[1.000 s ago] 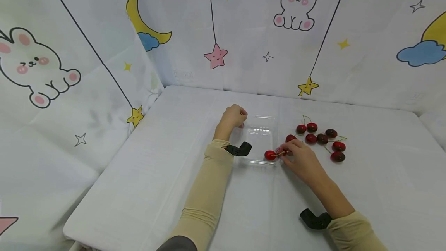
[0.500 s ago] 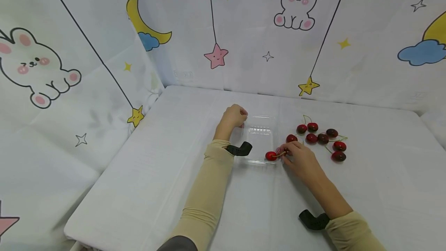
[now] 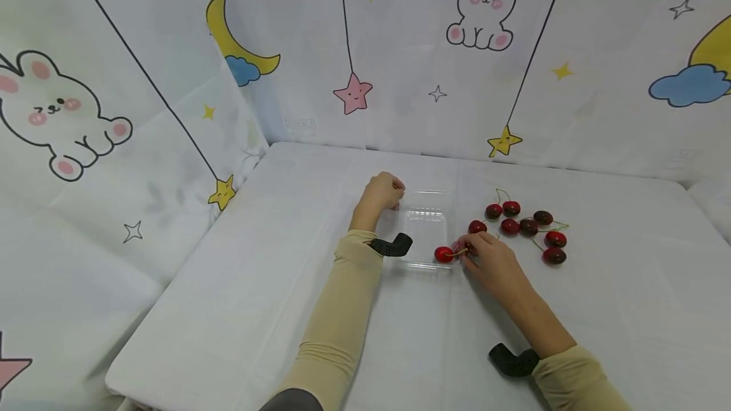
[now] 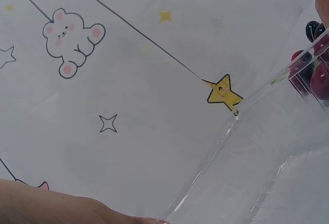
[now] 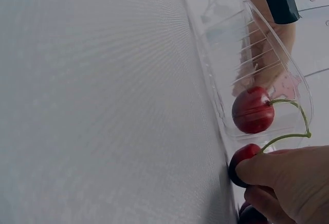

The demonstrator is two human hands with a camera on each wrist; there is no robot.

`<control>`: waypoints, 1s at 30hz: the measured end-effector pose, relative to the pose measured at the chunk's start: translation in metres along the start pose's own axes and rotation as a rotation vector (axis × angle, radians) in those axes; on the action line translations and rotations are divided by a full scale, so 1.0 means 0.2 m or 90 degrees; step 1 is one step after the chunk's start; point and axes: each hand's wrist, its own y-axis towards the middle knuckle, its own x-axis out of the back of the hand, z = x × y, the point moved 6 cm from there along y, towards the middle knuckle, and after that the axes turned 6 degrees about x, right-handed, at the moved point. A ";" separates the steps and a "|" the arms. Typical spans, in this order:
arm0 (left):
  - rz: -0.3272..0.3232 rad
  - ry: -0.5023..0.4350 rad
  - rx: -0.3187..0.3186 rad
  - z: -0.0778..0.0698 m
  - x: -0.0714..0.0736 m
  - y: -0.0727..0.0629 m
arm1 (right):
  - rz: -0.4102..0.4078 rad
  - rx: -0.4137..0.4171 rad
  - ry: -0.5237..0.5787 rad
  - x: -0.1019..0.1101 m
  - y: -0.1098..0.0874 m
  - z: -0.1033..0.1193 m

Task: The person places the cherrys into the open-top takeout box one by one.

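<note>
A clear plastic container [image 3: 425,236] stands on the white table, its rim also crossing the left wrist view. My left hand [image 3: 384,191] holds the container's far left corner; its fingertips are mostly hidden in the left wrist view. At the container's near right corner, my right hand [image 5: 288,178] pinches a dark red cherry [image 5: 243,163] just outside the wall. Its green stem [image 5: 288,135] joins over the rim with the stem of a second, bright red cherry [image 5: 253,111], which sits inside the container. In the head view that second cherry [image 3: 443,254] shows in the near right corner.
Several loose dark cherries [image 3: 528,228] with stems lie on the table [image 3: 228,309] right of the container. One cherry [image 3: 477,226] is close behind my right hand. A printed white cloth [image 3: 411,68] hangs behind the table and along its left side.
</note>
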 end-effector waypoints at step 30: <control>-0.001 -0.029 0.006 0.01 0.00 -0.01 | -0.034 0.005 -0.012 0.09 0.00 0.01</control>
